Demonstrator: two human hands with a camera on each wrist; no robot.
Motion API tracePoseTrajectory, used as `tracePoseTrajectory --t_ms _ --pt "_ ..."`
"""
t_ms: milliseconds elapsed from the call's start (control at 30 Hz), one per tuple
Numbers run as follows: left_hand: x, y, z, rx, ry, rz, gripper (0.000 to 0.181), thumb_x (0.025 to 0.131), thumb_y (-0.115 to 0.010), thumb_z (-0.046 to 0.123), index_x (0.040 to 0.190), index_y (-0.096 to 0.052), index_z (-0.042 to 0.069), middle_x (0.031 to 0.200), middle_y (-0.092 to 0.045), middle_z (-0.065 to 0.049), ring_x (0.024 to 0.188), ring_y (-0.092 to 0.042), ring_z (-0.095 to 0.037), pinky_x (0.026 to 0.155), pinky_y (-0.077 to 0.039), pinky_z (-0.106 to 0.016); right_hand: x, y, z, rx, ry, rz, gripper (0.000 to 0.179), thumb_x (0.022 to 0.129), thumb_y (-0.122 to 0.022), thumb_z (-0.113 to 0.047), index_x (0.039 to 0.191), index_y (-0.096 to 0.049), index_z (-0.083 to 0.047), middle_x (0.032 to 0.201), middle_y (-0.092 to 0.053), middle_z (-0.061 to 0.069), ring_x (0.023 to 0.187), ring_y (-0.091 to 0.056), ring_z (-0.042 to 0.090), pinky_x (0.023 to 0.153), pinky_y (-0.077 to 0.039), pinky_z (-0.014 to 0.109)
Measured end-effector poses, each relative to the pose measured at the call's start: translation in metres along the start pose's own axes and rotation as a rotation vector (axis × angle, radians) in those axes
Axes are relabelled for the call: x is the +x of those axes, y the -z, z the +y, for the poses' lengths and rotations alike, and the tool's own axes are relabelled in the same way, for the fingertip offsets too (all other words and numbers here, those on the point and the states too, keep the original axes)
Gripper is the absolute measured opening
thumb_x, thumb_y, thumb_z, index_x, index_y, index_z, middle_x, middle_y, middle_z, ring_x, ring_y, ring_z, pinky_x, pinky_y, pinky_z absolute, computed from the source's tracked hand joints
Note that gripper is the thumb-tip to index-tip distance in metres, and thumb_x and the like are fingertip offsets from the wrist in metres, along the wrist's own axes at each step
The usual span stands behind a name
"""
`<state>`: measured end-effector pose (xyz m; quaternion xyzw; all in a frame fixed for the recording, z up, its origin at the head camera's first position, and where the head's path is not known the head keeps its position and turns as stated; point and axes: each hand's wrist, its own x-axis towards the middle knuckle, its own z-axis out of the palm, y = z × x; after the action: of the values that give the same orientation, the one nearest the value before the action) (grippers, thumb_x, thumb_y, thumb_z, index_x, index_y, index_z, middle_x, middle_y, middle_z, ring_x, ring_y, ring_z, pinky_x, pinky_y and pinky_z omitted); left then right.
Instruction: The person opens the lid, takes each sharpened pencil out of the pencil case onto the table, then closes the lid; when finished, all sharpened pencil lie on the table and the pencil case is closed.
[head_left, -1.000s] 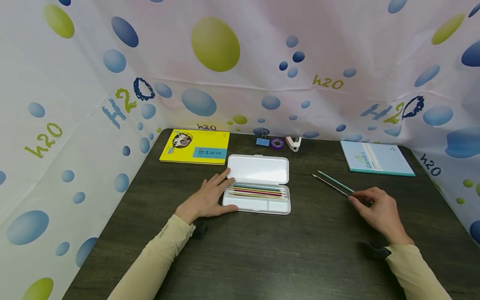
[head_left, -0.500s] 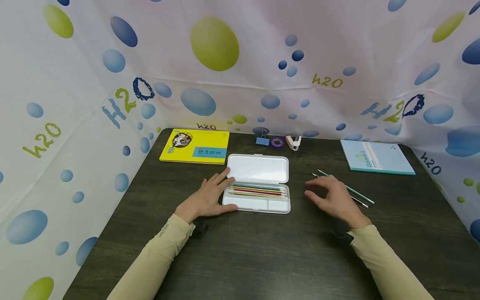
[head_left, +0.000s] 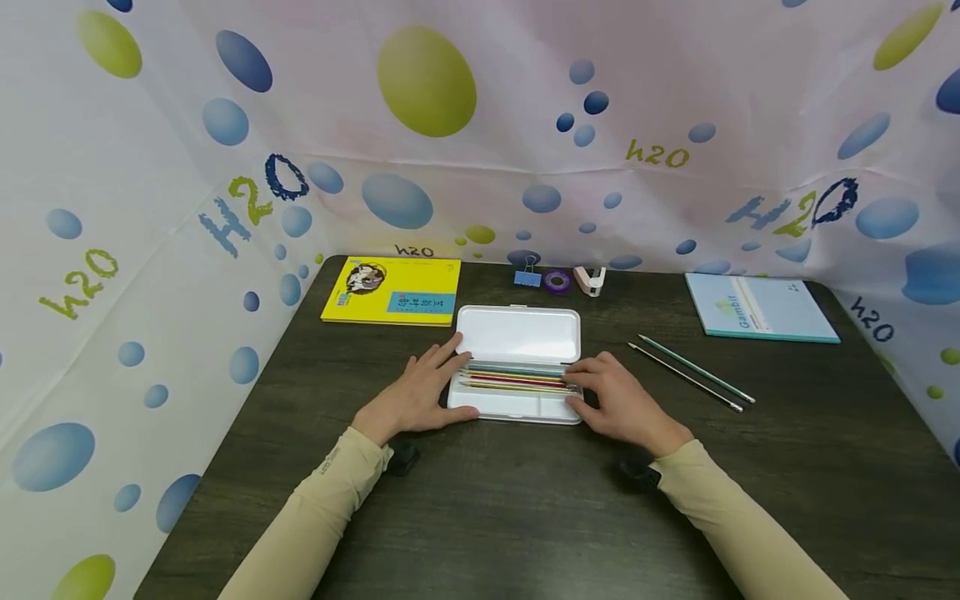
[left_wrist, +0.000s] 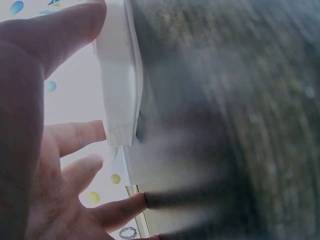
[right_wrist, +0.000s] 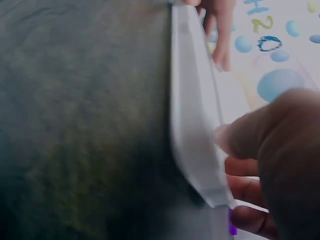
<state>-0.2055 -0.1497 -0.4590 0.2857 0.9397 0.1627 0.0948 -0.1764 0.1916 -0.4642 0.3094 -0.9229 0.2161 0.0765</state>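
With slim multicoloured pencils [head_left: 513,380] inside the open white plastic case [head_left: 517,335], a green pencil [head_left: 697,368] and whitish pencil [head_left: 686,377] seem outstanding, left hand [head_left: 417,388] spread loose, right hand [head_left: 618,400] (grasping? can't tell).

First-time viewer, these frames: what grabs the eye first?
Probably the open white pencil case at the middle of the dark table, with the left hand at its left end and the right hand at its right. Next, the bright yellow book at the back left, then two loose pencils lying right of the case.
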Motion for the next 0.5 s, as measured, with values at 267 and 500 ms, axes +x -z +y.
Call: tracePoseTrajectory --t_ms 267,500 --pt "0.0007 0.0004 0.0001 0.003 0.003 0.002 0.098 0.084 -0.061 0.073 0.158 -0.030 0.016 0.167 -0.003 -0.002 0.149 -0.016 -0.042 0.112 -0.018 -0.069 0.0028 -0.0082 -0.0029 -0.061 0.043 0.021 0.029 0.091 -0.072 -0.014 0.118 -0.072 -0.002 0.113 -0.066 0.010 0.095 -0.053 0.024 0.081 -0.048 0.042" --pt "0.0020 0.0000 -0.0008 0.008 0.006 -0.006 0.099 0.084 -0.060 0.074 0.158 -0.029 0.017 0.167 -0.003 -0.002 0.149 -0.016 -0.042 0.112 -0.018 -0.068 0.0044 -0.0107 -0.0002 -0.009 0.026 0.005 0.025 0.092 -0.071 -0.011 0.115 -0.073 -0.002 0.106 -0.062 0.007 0.090 -0.049 0.020 0.075 -0.046 0.038"
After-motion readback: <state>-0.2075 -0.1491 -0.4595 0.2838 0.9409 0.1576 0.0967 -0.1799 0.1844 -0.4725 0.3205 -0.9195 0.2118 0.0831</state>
